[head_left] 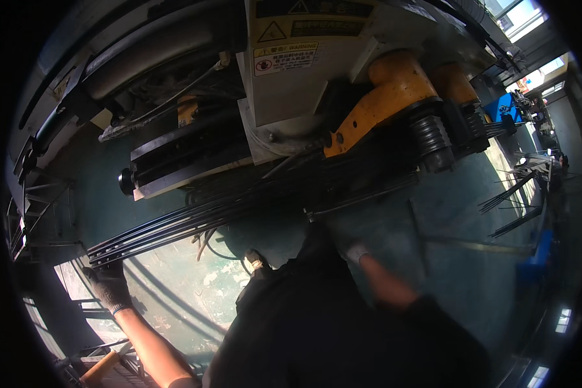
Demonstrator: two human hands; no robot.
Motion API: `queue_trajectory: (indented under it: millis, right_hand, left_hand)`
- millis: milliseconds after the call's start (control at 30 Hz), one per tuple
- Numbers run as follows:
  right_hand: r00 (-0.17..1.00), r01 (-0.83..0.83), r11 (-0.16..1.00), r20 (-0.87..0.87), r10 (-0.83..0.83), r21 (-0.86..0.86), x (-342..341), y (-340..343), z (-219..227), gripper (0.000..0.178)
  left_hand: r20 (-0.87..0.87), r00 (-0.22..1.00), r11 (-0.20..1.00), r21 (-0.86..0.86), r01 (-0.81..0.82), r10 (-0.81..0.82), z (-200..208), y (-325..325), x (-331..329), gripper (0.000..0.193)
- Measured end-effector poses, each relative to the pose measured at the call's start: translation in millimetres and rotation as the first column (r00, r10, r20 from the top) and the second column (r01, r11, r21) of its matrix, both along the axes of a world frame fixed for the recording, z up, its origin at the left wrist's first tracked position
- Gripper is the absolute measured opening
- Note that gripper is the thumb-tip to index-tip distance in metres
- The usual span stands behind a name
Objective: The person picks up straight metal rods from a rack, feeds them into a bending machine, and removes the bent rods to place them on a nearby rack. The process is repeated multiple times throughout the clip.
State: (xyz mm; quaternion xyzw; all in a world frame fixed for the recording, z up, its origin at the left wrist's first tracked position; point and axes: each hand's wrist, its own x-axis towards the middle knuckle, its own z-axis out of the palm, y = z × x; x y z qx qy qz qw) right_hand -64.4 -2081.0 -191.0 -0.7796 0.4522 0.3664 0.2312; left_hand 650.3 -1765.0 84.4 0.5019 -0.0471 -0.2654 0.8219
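Several long, thin dark metal bars run as a bundle from the far left into the shadow beneath a large machine. At their left ends is my left hand, in a grey knit glove, its fingers closed around the bar tips. My right hand hangs low at the right of my body, apart from the bars. It is dim and smeared, so its fingers do not show clearly. A thin rod with a spring-like surface lies under the machine, above my right hand.
An orange arm with a dark coil spring juts from the machine. A dark beam with a round knob sticks out leftward. My shoe rests on the worn green floor. More loose bars lie at the right.
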Motion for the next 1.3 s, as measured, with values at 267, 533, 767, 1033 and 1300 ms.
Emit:
queue_trajectory:
  millis: [267, 533, 767, 1033, 1300]
  right_hand:
    - [0.806, 0.389, 0.914, 0.441, -0.396, 0.11, -56.7, -130.9, -49.0, 0.058]
    - [0.838, 0.475, 0.88, 0.317, -0.445, -0.02, -125.1, -238.9, 12.9, 0.057]
    - [0.798, 0.532, 0.846, 0.344, -0.495, -0.016, -121.3, -176.5, 21.6, 0.057]
    - [0.711, 0.626, 0.775, 0.472, -0.522, -0.086, -146.4, -95.6, 50.0, 0.041]
    - [0.503, 0.787, 0.475, 0.856, -0.124, -0.394, -120.5, -172.4, 214.2, 0.03]
  left_hand:
    - [-0.153, 0.983, 0.945, 0.296, 0.141, -0.098, -84.9, -142.0, -204.7, 0.045]
    - [0.393, 0.329, 0.335, 0.917, -0.218, -0.859, -81.1, -254.2, -352.9, 0.019]
    - [0.287, 0.303, 0.233, 0.951, -0.204, -0.909, -62.6, -243.9, -332.5, 0.026]
    - [0.492, -0.264, 0.558, 0.751, -0.354, -0.83, -76.4, -234.3, -357.0, 0.008]
    - [0.369, -0.423, 0.559, 0.612, -0.56, -0.828, -32.6, -218.5, -348.7, 0.009]
